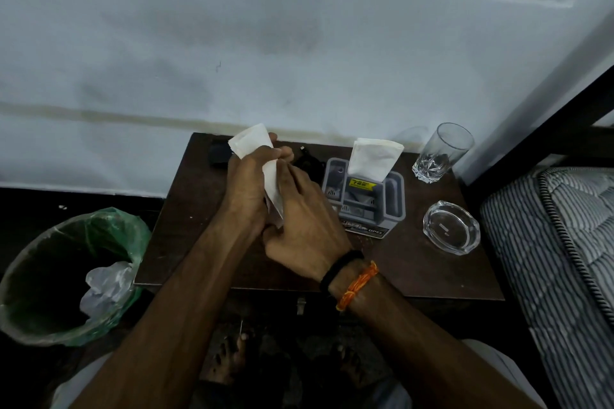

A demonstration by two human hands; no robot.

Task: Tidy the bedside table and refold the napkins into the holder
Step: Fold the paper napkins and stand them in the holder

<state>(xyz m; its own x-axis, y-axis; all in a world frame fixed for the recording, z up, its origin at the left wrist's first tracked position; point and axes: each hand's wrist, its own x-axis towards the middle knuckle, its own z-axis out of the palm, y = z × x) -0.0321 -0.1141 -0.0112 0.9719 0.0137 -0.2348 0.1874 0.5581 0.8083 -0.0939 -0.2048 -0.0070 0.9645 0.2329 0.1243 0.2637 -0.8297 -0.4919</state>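
Note:
A white paper napkin (pixel 252 143) is pinched between both hands above the dark wooden bedside table (pixel 415 269). My left hand (pixel 247 184) grips its upper part, with a corner sticking up past the fingers. My right hand (pixel 304 232) holds its lower edge from the right. To the right stands the grey napkin holder (pixel 392 206) with a yellow label. Folded white napkins (pixel 373 158) stand upright in it.
A clear drinking glass (pixel 442 151) stands at the table's back right and a glass ashtray (pixel 452 227) sits nearer its front right. Dark objects (pixel 217 154) lie at the table's back behind my hands. A green-lined bin (pixel 66 276) stands left; a striped mattress (pixel 558 259) lies right.

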